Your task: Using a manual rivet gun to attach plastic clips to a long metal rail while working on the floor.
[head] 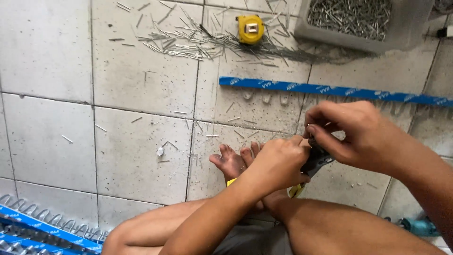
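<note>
Pliers (315, 163) sit between both hands, just above the person's foot (231, 163). Left hand (278, 163) is curled tight around the yellow handles. Right hand (351, 134) pinches something tiny at the pliers' tip, fingers bent close together.

This looks like a small home workshop set up on a pale tiled floor (141, 141), where the worker sits barefoot. Thin metal pins (188, 42) lie scattered across the tiles, a grey tub (358, 21) is full of more, a yellow tape measure (250, 29) sits among them, and blue strips (330, 89) carry rows of wire hooks.
</note>
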